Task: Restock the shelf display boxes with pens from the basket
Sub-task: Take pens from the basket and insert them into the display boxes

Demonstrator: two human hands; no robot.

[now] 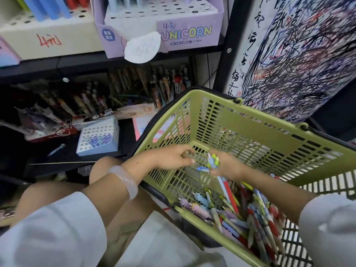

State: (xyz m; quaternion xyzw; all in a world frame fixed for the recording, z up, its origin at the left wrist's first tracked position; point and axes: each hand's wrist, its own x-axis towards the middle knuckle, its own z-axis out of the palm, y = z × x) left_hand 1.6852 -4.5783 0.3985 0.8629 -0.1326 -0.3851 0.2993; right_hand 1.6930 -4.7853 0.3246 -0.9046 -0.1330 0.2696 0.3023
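Note:
A green plastic basket point(250, 132) is tilted toward me, with a heap of colourful pens point(248, 218) in its lower corner. My right hand point(225, 165) is inside the basket and grips a few pens point(212, 160) with blue and green toppers. My left hand point(173, 158) reaches in beside it, fingers loosely bent over the basket's mesh wall, touching no pen that I can see. A light blue display box point(96, 138) with a holed top and several pens in it stands on the lower shelf. A purple UNICORN display box point(159, 26) sits on the upper shelf.
A cream display box point(48, 35) with blue pens stands left of the purple one. The lower shelf holds rows of packaged pens point(123, 87) and one loose pen point(56, 149). A scribbled test sheet point(298, 54) hangs at the right. My knees are under the basket.

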